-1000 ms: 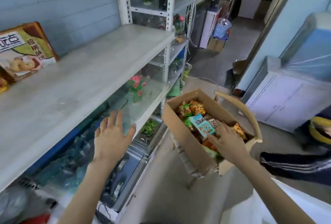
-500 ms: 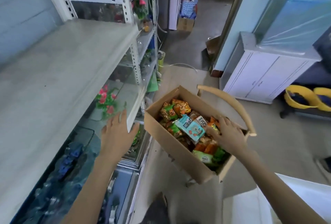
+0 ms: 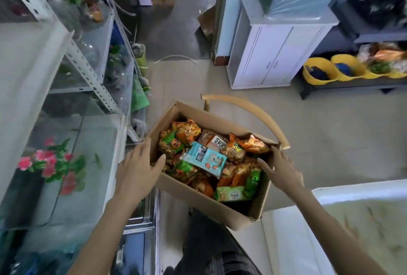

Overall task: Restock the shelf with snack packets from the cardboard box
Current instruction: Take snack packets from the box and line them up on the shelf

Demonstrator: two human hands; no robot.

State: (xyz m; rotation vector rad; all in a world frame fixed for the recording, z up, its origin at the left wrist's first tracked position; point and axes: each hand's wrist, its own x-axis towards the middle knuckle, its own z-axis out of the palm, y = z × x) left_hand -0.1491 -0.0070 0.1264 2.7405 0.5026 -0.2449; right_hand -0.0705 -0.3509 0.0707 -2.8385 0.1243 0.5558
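Note:
An open cardboard box (image 3: pixel 199 194) full of snack packets sits on a chair in the middle of the view. A light blue packet (image 3: pixel 204 161) lies on top, among orange packets (image 3: pixel 186 129) and green packets (image 3: pixel 231 194). My left hand (image 3: pixel 137 170) is at the box's left wall, fingers straight, thumb over the rim. My right hand (image 3: pixel 280 172) is at the box's right rim, fingers spread and relaxed, thumb pointing into the box. Neither hand holds a packet. The grey shelf board (image 3: pixel 24 72) runs along the left.
The chair's curved wooden backrest (image 3: pixel 251 109) arcs behind the box. Glass tanks with pink artificial flowers (image 3: pixel 50 164) stand under the shelf. A white cabinet (image 3: pixel 275 54) and yellow tubs (image 3: pixel 319 72) stand at the right. A white tank rim (image 3: pixel 330 191) lies at lower right.
The view has tilted down toward the box. My left hand has moved right from the glass tank to the box's left wall. My right hand has shifted from the packets to the right rim.

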